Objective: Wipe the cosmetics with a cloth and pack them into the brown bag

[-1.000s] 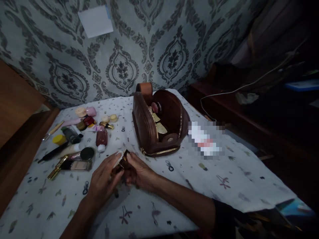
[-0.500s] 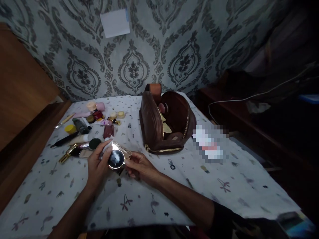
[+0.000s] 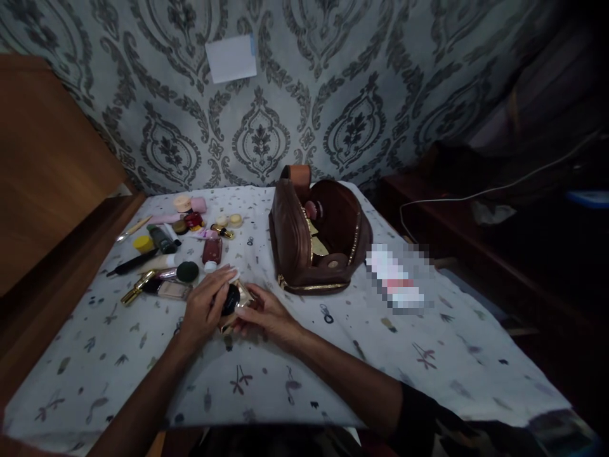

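Observation:
My right hand (image 3: pixel 270 317) is closed on a gold makeup compact (image 3: pixel 244 295) with a round black centre, held just above the cloth-covered table. My left hand (image 3: pixel 204 306) lies over the compact's left part, fingers bent against the black centre. A bit of white tissue (image 3: pixel 233 273) shows at its fingertips; most of it is hidden. Close by on the left lie a dark red bottle (image 3: pixel 212 250) with a white cap, a foundation bottle (image 3: pixel 174 290) and a brush with dark bristles (image 3: pixel 187 272). Behind my right hand stands an unzipped brown leather bag (image 3: pixel 290 231).
Several cosmetics, among them a yellow-lidded pot (image 3: pixel 143 244), a dark tube (image 3: pixel 162 238) and a gold tube (image 3: pixel 137 287), spread over the left of the patterned tablecloth (image 3: pixel 361 374). Right of the bag sits a blurred-out item (image 3: pixel 397 276). A wooden panel (image 3: pixel 52 165) borders the left.
My left hand has shifted right over the compact with the tissue, covering much of the black centre. The right hand keeps its hold. The camera view has shifted slightly.

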`<state>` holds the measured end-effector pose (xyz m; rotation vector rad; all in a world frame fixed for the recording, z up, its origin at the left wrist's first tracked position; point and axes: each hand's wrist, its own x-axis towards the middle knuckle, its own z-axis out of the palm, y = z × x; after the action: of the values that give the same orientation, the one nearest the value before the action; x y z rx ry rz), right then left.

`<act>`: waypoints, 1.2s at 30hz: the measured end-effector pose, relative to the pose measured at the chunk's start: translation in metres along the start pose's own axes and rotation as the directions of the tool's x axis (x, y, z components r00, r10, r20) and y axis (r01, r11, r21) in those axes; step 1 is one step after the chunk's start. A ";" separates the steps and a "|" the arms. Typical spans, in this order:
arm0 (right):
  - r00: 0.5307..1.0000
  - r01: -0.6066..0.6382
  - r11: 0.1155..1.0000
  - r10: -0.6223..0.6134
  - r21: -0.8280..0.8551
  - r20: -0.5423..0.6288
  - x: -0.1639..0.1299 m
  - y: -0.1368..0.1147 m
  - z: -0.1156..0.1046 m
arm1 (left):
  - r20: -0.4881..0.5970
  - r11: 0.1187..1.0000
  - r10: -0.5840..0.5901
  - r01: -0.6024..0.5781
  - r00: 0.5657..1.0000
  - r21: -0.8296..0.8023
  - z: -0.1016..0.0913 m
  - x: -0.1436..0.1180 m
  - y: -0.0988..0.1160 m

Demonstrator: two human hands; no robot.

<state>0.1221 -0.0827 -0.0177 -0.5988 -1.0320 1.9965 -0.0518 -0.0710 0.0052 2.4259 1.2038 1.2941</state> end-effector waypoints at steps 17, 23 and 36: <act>0.996 -0.015 0.956 0.040 0.294 -0.077 0.002 -0.006 -0.002 | 0.167 0.994 0.107 -0.108 0.980 0.000 0.004 -0.002 0.003; 0.993 -0.017 0.958 0.048 0.288 -0.103 0.002 -0.003 -0.003 | 0.172 0.997 0.058 -0.065 0.983 0.033 0.004 -0.004 0.001; 0.986 0.013 0.995 0.003 0.095 -0.169 0.001 -0.002 -0.002 | -0.156 0.937 -0.343 0.327 0.926 -0.119 -0.007 0.001 0.005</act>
<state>0.1235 -0.0804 -0.0169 -0.6997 -0.8292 1.9419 -0.0538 -0.0759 0.0126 1.9634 1.4893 1.4373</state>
